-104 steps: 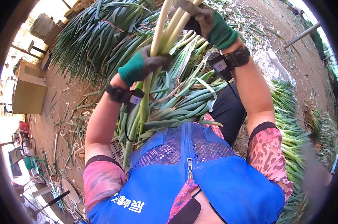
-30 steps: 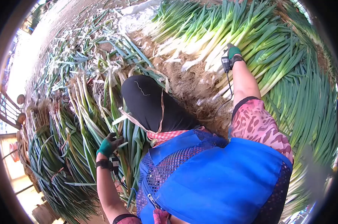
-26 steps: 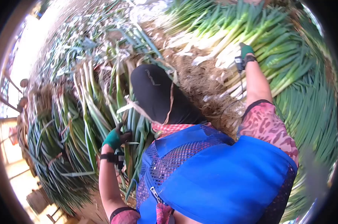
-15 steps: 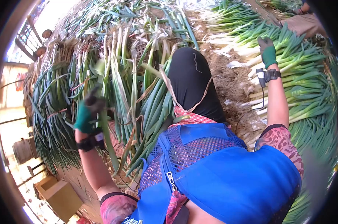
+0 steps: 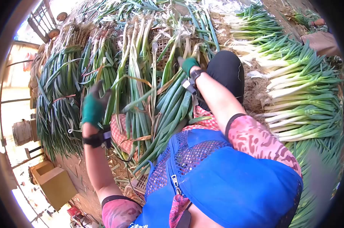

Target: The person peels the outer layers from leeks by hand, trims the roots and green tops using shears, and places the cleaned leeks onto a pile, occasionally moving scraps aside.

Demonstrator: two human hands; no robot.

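My left hand, in a green and grey glove, is open with its fingers apart, in front of hanging green onion leaves. Right of it a loose green stalk slants across the upright onions. My right hand, gloved the same way, reaches to the root end of the green onions lying beside my bent knee. One grey finger points out from it over the stalks; its other fingers are mostly hidden.
Trimmed green onions with white stems lie in a long row at the right, with a root heap along it. A plastic crate shows behind the stalks. A cardboard box stands lower left. Another person's leg is at the upper right.
My right hand has swung left from the trimmed row to the untrimmed onions by my knee. My left hand has let go of a green stalk and moved slightly; the view has shifted.
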